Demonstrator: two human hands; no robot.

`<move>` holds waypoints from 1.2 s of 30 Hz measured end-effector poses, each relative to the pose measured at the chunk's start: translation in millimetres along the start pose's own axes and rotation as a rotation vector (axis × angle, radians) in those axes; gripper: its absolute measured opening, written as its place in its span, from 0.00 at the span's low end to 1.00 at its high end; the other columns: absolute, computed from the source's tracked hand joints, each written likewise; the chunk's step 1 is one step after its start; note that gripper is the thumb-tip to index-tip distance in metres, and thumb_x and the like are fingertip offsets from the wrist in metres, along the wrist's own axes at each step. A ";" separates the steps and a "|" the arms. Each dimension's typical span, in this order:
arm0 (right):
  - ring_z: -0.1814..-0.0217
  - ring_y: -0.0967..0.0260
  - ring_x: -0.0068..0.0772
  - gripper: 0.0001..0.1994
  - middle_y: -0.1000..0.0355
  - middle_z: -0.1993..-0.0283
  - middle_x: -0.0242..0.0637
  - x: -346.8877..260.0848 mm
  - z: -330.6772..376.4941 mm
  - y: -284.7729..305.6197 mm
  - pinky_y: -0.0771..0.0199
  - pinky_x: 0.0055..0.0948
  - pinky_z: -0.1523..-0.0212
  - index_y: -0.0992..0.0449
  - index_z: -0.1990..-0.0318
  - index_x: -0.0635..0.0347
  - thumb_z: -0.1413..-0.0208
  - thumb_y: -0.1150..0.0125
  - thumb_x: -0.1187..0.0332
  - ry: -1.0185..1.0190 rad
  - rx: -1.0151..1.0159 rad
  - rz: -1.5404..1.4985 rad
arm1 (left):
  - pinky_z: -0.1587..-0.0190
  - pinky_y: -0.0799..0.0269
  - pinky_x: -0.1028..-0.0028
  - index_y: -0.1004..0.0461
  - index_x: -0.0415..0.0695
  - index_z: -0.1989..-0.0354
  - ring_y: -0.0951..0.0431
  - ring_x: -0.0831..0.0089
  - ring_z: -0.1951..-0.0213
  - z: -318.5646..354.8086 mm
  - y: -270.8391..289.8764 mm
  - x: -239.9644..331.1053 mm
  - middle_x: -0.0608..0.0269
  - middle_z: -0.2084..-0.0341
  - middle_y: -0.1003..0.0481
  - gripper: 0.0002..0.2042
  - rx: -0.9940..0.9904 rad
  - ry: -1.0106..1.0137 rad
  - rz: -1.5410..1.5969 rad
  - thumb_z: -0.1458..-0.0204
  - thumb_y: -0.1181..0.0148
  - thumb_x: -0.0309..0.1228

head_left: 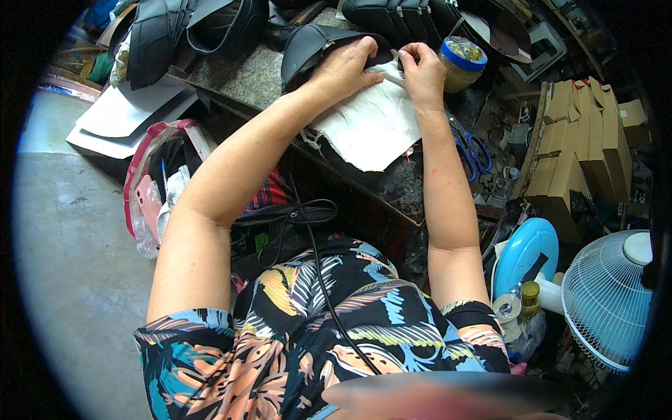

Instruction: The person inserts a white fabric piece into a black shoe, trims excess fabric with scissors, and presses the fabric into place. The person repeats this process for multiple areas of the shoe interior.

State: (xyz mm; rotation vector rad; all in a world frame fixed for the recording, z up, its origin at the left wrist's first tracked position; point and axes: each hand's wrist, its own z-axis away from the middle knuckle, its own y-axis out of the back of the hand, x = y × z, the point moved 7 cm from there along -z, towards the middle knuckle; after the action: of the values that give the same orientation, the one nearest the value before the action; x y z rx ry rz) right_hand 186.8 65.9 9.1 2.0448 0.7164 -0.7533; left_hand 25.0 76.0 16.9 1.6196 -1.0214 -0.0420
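At the near edge of the worktable, my left hand (344, 68) is closed over a black shoe upper (302, 50), its fingers partly hidden behind the piece. A white cloth (369, 133) with frayed edges hangs from the upper toward me. Thumb and forefinger of my right hand (424, 75) are pinched together at the cloth's upper right edge. What sits between those fingertips is too small to make out. Just right of that hand stands a jar (462, 66) with a blue rim.
Black shoes (227, 24) stand at the far left of the worktable (241, 73), near white sheets (126, 108). Blue-handled scissors (477, 154) lie right of my forearm. Cardboard boxes (584, 140) and a fan (607, 297) are at the right. A pink-rimmed bag (131, 182) sits left.
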 end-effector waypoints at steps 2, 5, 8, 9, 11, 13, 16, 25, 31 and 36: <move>0.64 0.21 0.38 0.09 0.20 0.62 0.45 3.2 1.2 -4.5 0.23 0.33 0.60 0.19 0.61 0.63 0.46 0.34 0.67 -0.008 -0.023 0.056 | 0.54 0.28 0.60 0.32 0.43 0.51 0.23 0.52 0.55 0.0 0.0 1.5 0.51 0.57 0.24 0.24 -0.011 -0.020 -0.030 0.52 0.29 0.40; 0.62 0.21 0.39 0.11 0.19 0.61 0.45 6.9 1.9 -10.6 0.23 0.34 0.60 0.19 0.60 0.63 0.46 0.33 0.66 0.013 -0.076 0.129 | 0.55 0.27 0.62 0.30 0.43 0.53 0.22 0.52 0.56 0.1 1.0 1.9 0.52 0.59 0.23 0.23 0.022 -0.041 -0.049 0.54 0.28 0.39; 0.62 0.20 0.39 0.10 0.20 0.61 0.44 8.4 1.5 -13.4 0.23 0.35 0.60 0.18 0.60 0.63 0.47 0.34 0.66 0.005 -0.104 0.119 | 0.56 0.25 0.63 0.28 0.40 0.55 0.21 0.53 0.58 1.0 9.8 5.9 0.51 0.60 0.22 0.23 0.166 -0.098 -0.009 0.57 0.26 0.36; 0.62 0.21 0.38 0.10 0.20 0.62 0.44 7.9 1.0 -12.8 0.23 0.35 0.60 0.18 0.61 0.62 0.47 0.34 0.67 0.000 -0.101 0.104 | 0.56 0.25 0.63 0.28 0.40 0.55 0.21 0.53 0.59 0.5 10.3 6.2 0.51 0.60 0.22 0.23 0.176 -0.093 -0.002 0.57 0.26 0.36; 0.63 0.21 0.38 0.09 0.20 0.63 0.44 4.4 0.9 -11.3 0.23 0.34 0.60 0.18 0.61 0.62 0.46 0.34 0.67 0.002 -0.077 0.053 | 0.56 0.25 0.62 0.27 0.40 0.56 0.20 0.53 0.59 -2.3 9.4 5.5 0.51 0.60 0.22 0.22 0.156 -0.057 0.008 0.57 0.27 0.35; 0.62 0.22 0.42 0.08 0.20 0.63 0.43 -3.2 1.0 -8.0 0.24 0.37 0.60 0.19 0.62 0.60 0.46 0.34 0.67 0.056 -0.037 0.068 | 0.55 0.24 0.62 0.26 0.41 0.57 0.20 0.53 0.58 -6.4 6.9 4.3 0.52 0.60 0.22 0.19 0.117 -0.002 0.005 0.56 0.29 0.34; 0.65 0.21 0.39 0.08 0.20 0.67 0.43 -20.8 4.6 -1.4 0.25 0.33 0.61 0.19 0.63 0.60 0.45 0.36 0.66 0.251 0.064 0.230 | 0.56 0.24 0.61 0.26 0.43 0.56 0.20 0.53 0.59 -9.9 3.4 8.3 0.54 0.61 0.22 0.17 0.124 0.019 -0.089 0.54 0.32 0.34; 0.60 0.22 0.51 0.09 0.20 0.64 0.45 8.3 3.2 -15.7 0.25 0.44 0.59 0.20 0.63 0.57 0.42 0.38 0.61 -0.144 -0.053 0.022 | 0.58 0.23 0.63 0.22 0.44 0.61 0.19 0.58 0.61 -8.0 1.4 12.0 0.57 0.64 0.22 0.11 0.185 -0.052 -0.254 0.50 0.34 0.35; 0.59 0.22 0.54 0.10 0.20 0.64 0.48 2.5 5.9 -14.0 0.25 0.47 0.58 0.22 0.61 0.59 0.41 0.41 0.62 -0.111 -0.046 0.177 | 0.61 0.22 0.63 0.22 0.44 0.64 0.19 0.57 0.65 -9.5 2.9 5.5 0.58 0.67 0.20 0.07 0.264 -0.025 -0.205 0.47 0.37 0.33; 0.59 0.22 0.54 0.11 0.20 0.63 0.48 2.6 7.1 -13.1 0.25 0.47 0.58 0.22 0.61 0.59 0.40 0.42 0.60 -0.097 -0.033 0.163 | 0.62 0.22 0.62 0.24 0.43 0.66 0.18 0.55 0.66 -10.8 2.5 2.4 0.55 0.68 0.20 0.05 0.350 0.024 -0.223 0.45 0.40 0.31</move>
State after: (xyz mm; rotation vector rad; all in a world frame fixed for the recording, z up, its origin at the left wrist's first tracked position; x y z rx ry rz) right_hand 177.4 67.1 -2.8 1.9946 0.4984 -0.7359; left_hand 30.7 83.0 23.8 2.0440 -0.8582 0.0070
